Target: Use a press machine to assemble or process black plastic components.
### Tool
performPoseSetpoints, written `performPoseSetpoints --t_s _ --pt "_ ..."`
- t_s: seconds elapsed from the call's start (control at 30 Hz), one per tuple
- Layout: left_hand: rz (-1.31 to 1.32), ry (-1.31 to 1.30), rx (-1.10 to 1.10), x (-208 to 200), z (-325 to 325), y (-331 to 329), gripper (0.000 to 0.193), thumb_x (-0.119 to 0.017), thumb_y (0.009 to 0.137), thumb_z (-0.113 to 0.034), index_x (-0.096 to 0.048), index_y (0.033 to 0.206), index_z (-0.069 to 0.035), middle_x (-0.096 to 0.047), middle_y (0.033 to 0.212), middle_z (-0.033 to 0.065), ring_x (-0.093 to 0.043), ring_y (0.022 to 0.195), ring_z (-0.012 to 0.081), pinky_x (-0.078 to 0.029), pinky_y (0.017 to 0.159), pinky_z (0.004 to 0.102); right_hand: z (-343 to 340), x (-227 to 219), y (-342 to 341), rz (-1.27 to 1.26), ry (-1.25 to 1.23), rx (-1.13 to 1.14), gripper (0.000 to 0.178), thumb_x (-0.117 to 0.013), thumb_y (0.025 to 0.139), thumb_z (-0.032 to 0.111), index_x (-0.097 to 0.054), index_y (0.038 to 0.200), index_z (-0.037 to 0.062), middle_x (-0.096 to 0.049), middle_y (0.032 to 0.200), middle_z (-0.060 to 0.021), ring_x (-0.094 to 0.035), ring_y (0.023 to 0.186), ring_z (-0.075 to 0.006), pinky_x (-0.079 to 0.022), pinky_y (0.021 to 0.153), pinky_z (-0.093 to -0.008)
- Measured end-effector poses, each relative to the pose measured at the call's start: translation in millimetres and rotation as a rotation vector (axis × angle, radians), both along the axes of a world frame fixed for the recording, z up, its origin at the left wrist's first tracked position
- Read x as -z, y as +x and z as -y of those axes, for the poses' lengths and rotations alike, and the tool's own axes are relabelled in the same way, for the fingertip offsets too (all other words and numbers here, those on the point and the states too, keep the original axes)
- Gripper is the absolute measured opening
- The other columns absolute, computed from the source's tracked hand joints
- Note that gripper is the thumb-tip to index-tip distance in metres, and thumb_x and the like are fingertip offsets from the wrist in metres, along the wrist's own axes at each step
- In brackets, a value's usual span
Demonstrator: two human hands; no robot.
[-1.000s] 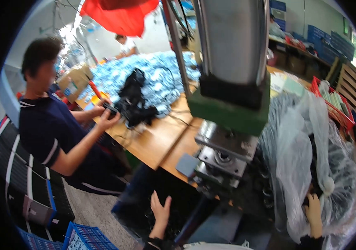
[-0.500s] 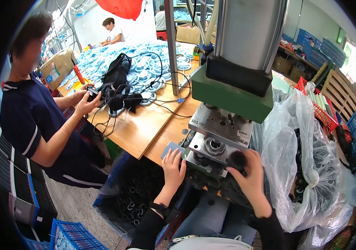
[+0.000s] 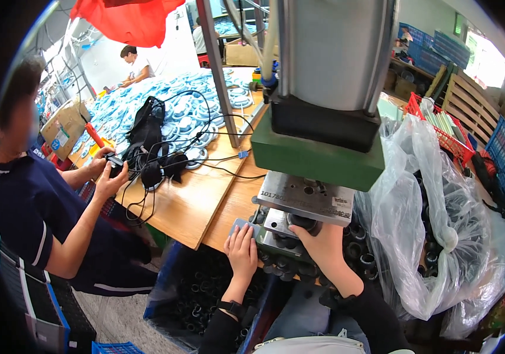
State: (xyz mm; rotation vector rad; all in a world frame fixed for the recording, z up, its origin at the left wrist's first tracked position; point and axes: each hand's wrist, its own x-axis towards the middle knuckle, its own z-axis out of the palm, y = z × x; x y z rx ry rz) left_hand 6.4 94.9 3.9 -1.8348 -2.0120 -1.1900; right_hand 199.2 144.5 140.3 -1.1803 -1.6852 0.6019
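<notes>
My right hand (image 3: 330, 251) reaches between the steel plates of a press and grips a round black part (image 3: 303, 223). That part sits over the middle of the lower steel plate (image 3: 276, 220); my fingers and the upper steel plate (image 3: 302, 194) hide some of it. My left hand (image 3: 242, 251) lies with fingers stretched flat on a small grey box (image 3: 243, 225) left of the lower plate. Above the plates hangs the green press head (image 3: 317, 154). Several small black pieces (image 3: 285, 268) crowd the front of the press base.
Right of the press stands a clear plastic bag (image 3: 406, 236) with black rings. A blue crate (image 3: 158, 301) of black rings stands lower left. On the wooden table (image 3: 196, 206) lie tangled black cables and many light-blue round parts. A co-worker (image 3: 46, 218) stands at left, handling a small black device.
My right hand has moved left with the black part, bringing it from beside the die to between the plates. The left hand stays on the grey box. The view has shifted slightly.
</notes>
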Motion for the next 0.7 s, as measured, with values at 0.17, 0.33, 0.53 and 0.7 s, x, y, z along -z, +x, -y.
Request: performPoseSetpoints --t_s 0.17,0.33,0.53,0.7 --pt "-0.032 0.025 -0.021 -3 3 -6 0.032 -0.052 0.091 -0.014 -0.061 0.121 -0.006 -0.058 0.128 0.0076 -0.046 0.127 0.0266 -0.025 0.107 0.0408 2 -4 -11 0.007 -0.006 0.042 0.041 -0.081 0.067 0.026 -0.065 0.098 0.0046 -0.064 0.100 -0.0101 -0.054 0.101 -0.0294 -0.029 0.094 -0.0417" --pt "-0.032 -0.017 0.020 7 -5 1 0.033 -0.053 0.089 -0.013 -0.061 0.120 -0.006 -0.058 0.129 0.0079 -0.046 0.127 0.0272 -0.025 0.107 0.0417 27 -17 22 -0.088 0.034 -0.069 0.073 -0.086 0.062 0.028 -0.052 0.121 0.0038 -0.055 0.119 -0.0146 -0.051 0.107 -0.0342 -0.038 0.093 -0.0421" --pt "-0.005 -0.084 0.052 2 1 -18 0.035 -0.053 0.083 -0.004 -0.062 0.117 -0.001 -0.060 0.122 0.0155 -0.050 0.120 0.0343 -0.034 0.103 0.0446 91 -59 160 -0.046 0.101 -0.086 0.049 -0.079 0.073 0.013 -0.058 0.116 0.0023 -0.062 0.119 -0.0123 -0.059 0.107 -0.0287 -0.045 0.090 -0.0366" --pt "0.291 -0.004 0.155 -33 3 -6 0.030 -0.044 0.094 -0.006 -0.060 0.116 0.005 -0.058 0.124 0.0199 -0.049 0.120 0.0355 -0.035 0.103 0.0435 31 -20 316 0.309 0.048 0.394 0.016 -0.059 0.085 0.008 -0.063 0.099 0.0002 -0.063 0.093 -0.0158 -0.060 0.091 -0.0343 -0.047 0.082 -0.0379"
